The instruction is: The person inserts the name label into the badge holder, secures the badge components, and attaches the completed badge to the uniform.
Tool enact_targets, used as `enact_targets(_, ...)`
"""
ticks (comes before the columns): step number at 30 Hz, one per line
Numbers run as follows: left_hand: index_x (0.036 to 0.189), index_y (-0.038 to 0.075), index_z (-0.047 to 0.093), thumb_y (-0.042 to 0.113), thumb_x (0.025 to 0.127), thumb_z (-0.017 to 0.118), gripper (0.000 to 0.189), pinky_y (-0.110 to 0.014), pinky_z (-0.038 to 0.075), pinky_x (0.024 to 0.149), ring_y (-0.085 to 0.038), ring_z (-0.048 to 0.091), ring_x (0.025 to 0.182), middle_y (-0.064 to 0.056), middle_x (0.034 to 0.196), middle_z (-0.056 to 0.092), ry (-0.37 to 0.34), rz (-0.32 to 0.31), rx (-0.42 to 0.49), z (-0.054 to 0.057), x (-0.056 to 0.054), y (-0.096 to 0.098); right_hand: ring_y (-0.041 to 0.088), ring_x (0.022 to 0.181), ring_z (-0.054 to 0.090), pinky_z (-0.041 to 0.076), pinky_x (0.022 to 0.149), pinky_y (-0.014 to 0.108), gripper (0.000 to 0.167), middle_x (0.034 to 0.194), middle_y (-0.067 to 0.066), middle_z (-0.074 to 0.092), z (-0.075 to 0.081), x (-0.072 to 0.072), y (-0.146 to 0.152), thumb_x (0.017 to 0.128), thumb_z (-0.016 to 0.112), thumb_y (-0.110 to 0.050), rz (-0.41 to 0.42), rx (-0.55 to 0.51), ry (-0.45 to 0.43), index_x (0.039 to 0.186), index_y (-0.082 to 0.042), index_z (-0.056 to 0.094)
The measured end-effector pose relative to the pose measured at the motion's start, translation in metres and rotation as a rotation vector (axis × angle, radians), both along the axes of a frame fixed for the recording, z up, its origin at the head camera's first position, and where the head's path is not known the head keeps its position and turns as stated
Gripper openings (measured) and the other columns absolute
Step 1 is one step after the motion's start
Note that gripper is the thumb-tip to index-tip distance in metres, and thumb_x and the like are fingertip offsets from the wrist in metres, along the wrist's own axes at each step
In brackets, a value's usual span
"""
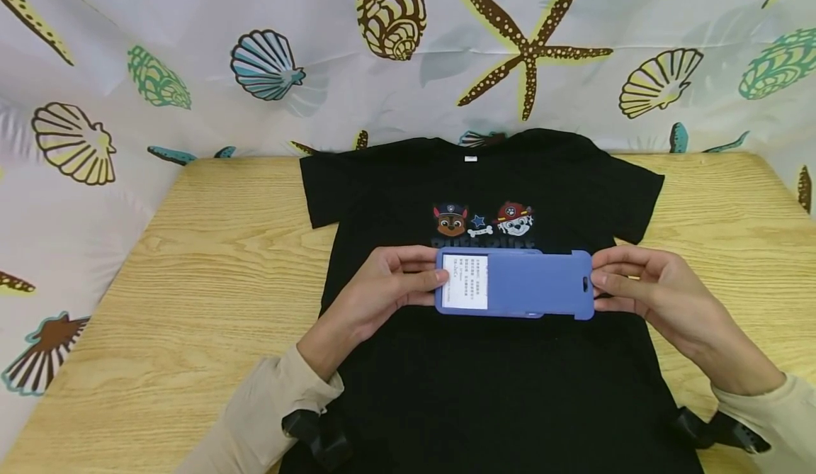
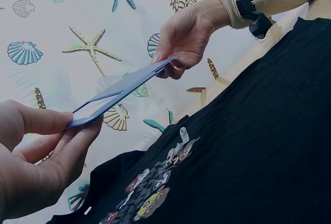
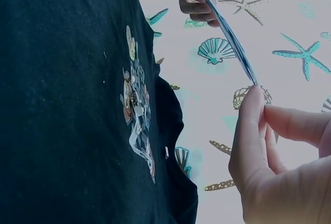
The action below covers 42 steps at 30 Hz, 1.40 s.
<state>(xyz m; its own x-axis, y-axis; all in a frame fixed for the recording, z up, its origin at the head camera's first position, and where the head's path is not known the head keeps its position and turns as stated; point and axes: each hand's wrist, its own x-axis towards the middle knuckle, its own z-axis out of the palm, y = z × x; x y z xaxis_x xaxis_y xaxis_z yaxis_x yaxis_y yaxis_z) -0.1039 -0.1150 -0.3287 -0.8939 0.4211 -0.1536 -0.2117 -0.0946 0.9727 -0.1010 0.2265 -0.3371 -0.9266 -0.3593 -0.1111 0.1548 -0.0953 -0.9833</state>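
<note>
A blue card holder (image 1: pixel 535 284) is held level in the air above a black T-shirt (image 1: pixel 497 389). Its two parts are slid lengthwise apart, and a white printed card (image 1: pixel 464 283) shows in the left part. My left hand (image 1: pixel 382 283) pinches the left end, thumb on top and fingers beneath. At the slotted right end, my right hand (image 1: pixel 656 290) pinches the edge between thumb and fingers. The left wrist view shows the holder (image 2: pixel 124 87) nearly edge-on, spanning both hands; in the right wrist view it appears as a thin strip (image 3: pixel 230 38).
The T-shirt lies spread on a wooden table (image 1: pixel 223 268), its collar toward the back and its cartoon dog print (image 1: pixel 481 220) face up. A white cloth (image 1: pixel 338 105) with shells and starfish hangs behind the table. Dark devices (image 1: pixel 319 435) are strapped to both wrists.
</note>
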Motion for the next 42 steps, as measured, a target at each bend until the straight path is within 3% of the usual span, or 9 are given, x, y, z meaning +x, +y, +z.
enact_targets(13, 0.125, -0.013, 0.055, -0.005, 0.091, 0.06, 0.036, -0.036, 0.057, 0.079, -0.02, 0.067, 0.085, -0.019, 0.109, 0.067, -0.009, -0.001, -0.005, -0.0009, 0.0003, 0.0017, 0.016, 0.078, 0.067, 0.058, 0.072, 0.031, 0.022, 0.092, 0.005, 0.066, -0.0023, 0.0014, -0.004, 0.092, 0.058, 0.009, 0.009, 0.002, 0.032, 0.102, -0.007, 0.068)
enact_targets(24, 0.125, -0.013, 0.055, -0.005, 0.091, 0.06, 0.036, -0.035, 0.057, 0.079, -0.02, 0.067, 0.086, -0.021, 0.112, 0.066, -0.006, -0.001, -0.002, -0.0036, 0.0007, 0.0031, 0.016, 0.077, 0.067, 0.058, 0.073, 0.032, 0.023, 0.09, 0.004, 0.067, -0.0024, 0.0037, -0.0068, 0.093, 0.055, 0.01, 0.066, -0.035, 0.087, 0.105, -0.006, 0.065)
enact_targets(42, 0.125, -0.013, 0.055, -0.005, 0.091, 0.061, 0.036, -0.037, 0.057, 0.08, -0.02, 0.067, 0.086, -0.021, 0.112, 0.066, -0.01, -0.002, -0.019, -0.0032, 0.0018, 0.0041, 0.016, 0.077, 0.067, 0.058, 0.073, 0.033, 0.024, 0.09, 0.004, 0.067, -0.0039, 0.0045, -0.0082, 0.093, 0.054, 0.011, 0.09, -0.049, 0.096, 0.106, -0.006, 0.064)
